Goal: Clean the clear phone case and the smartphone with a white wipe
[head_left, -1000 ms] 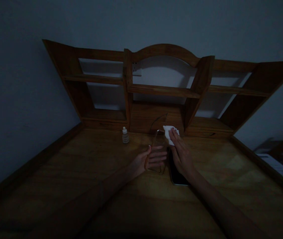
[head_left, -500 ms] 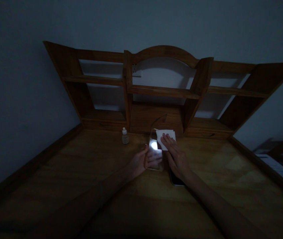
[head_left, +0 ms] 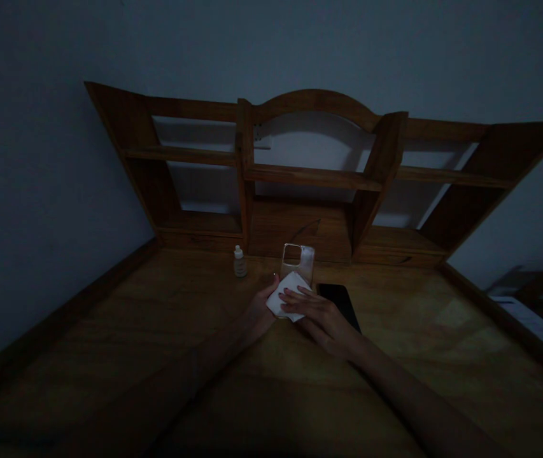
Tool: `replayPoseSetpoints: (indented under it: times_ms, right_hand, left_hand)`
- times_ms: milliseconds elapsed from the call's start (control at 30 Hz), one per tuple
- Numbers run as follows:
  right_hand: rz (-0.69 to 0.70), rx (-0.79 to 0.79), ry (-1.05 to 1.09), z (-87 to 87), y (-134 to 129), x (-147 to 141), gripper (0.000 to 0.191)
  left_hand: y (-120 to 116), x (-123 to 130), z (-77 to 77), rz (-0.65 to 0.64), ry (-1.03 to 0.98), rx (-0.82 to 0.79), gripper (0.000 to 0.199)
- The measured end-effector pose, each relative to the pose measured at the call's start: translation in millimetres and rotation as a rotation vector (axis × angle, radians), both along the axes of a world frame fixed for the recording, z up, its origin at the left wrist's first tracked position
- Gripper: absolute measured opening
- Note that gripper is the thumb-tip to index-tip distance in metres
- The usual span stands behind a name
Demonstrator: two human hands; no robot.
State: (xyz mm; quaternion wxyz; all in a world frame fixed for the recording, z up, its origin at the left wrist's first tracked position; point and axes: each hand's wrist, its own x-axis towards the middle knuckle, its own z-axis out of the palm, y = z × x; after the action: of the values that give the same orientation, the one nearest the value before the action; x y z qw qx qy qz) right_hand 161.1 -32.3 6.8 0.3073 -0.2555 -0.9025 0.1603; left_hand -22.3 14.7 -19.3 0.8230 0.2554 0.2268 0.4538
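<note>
A clear phone case (head_left: 307, 259) with a square camera opening at its top is held over the wooden desk by my left hand (head_left: 259, 313), at its left side. My right hand (head_left: 324, 318) presses a white cloth (head_left: 281, 301) flat over the lower part of the case, its fingers spread across the cloth. The cloth hides much of the case and the fingers of my left hand. A dark phone (head_left: 340, 302) lies on the desk just right of the case, partly behind my right hand and forearm.
A small bottle with a white cap (head_left: 240, 264) stands left of the case. Behind it, a wooden shelf unit (head_left: 300, 230) spans the back of the desk (head_left: 261, 401). Raised wooden edges run along both sides. Papers (head_left: 538, 324) lie beyond the right edge.
My right hand and the cloth have moved left and down, from the upper right of the case onto its lower part. The case has tilted, and more of the phone shows.
</note>
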Motion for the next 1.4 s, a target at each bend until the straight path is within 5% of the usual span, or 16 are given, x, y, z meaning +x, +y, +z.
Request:
replayPoseSetpoints:
  times_ms: [467, 967, 1400]
  right_hand:
    - [0.057, -0.078, 0.075, 2.4, -5, 0, 0.031]
    - [-0.111, 0.244, 0.189, -1.7, 4, 21, 0.034]
    - [-0.231, 0.361, 0.165, 6.2, 7, 24, 0.044]
  left_hand:
    - [-11, -7, 13.7, -0.041, 0.054, 0.073, 0.046]
    - [-7, -9, 14.5, -0.106, 0.231, 0.105, 0.047]
    - [-10, -8, 12.1, -0.119, 0.194, 0.090, 0.042]
